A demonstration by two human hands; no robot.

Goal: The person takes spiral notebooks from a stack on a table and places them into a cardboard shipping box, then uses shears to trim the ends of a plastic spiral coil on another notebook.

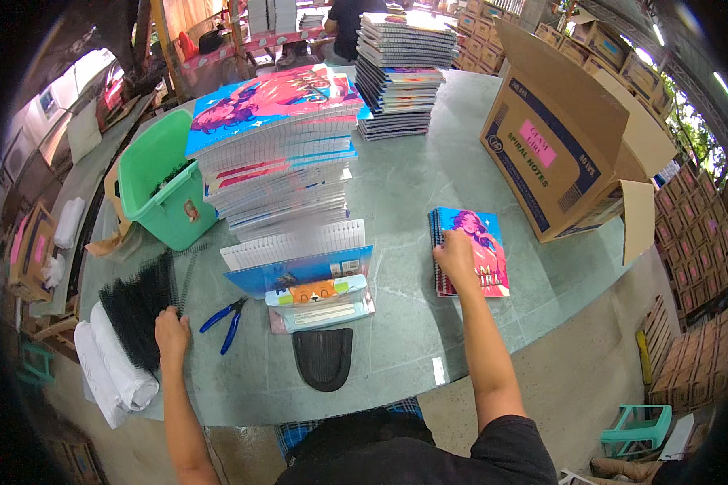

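Observation:
My left hand (172, 333) is at the edge of a bundle of black spiral binding coils (133, 311), its fingers pinched on the lower end of one loose coil (188, 279). My right hand (459, 259) is closed over the bound left side of a notebook (489, 246) with a pink and blue cover, which lies on a small pile of notebooks. Between my hands, blue-handled pliers (231, 330) lie on the green table (404, 339). Beside them are a black rounded pad (323, 360) and a pencil-case-like pouch (319, 299) with an animal face.
A tall stack of notebook pages and covers (275, 170) rises at centre left, beside a green bin (166, 202). Farther back stands a stack of spiral notebooks (396, 81). An open cardboard box (550, 153) occupies the right side. White rolls (117, 360) lie at the left edge.

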